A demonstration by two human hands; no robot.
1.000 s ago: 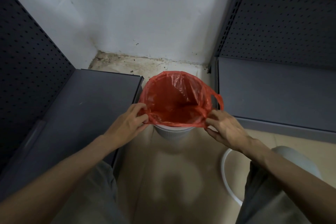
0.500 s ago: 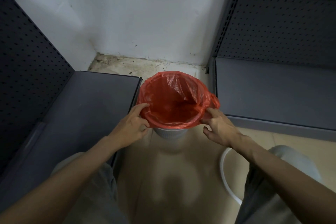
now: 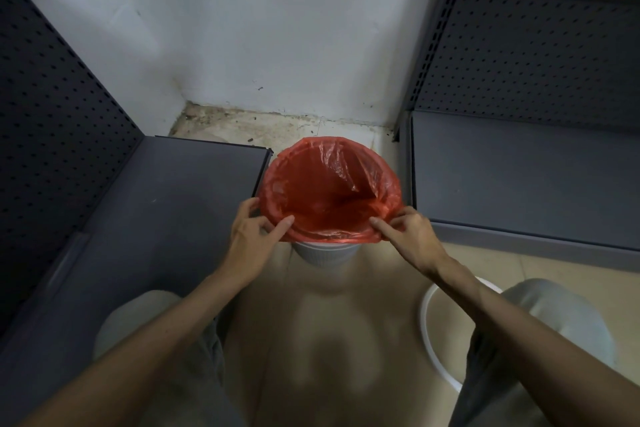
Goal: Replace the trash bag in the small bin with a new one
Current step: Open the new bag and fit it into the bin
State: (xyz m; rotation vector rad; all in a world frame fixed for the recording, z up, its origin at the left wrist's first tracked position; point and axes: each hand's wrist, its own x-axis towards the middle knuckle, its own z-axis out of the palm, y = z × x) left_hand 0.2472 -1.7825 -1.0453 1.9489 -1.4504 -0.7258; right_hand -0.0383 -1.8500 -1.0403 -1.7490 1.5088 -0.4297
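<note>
A small white ribbed bin (image 3: pixel 325 255) stands on the floor between two grey shelf units. A red plastic trash bag (image 3: pixel 325 191) lines it, its mouth spread wide and folded over the rim all around. My left hand (image 3: pixel 254 232) pinches the bag's edge at the near-left of the rim, index finger pointing inward. My right hand (image 3: pixel 410 234) pinches the bag's edge at the near-right in the same way. Most of the bin's wall is hidden under the bag's overhang.
A grey shelf base (image 3: pixel 145 218) lies close on the left and another grey shelf base (image 3: pixel 519 177) on the right, both with pegboard backs. A white ring (image 3: pixel 427 329) lies on the floor by my right knee. A dirty white wall (image 3: pixel 277 28) is behind the bin.
The bag's loose right-hand handle and near edge have been pulled down over the rim. Both hands have shifted slightly and now pinch the folded edge at the near side.
</note>
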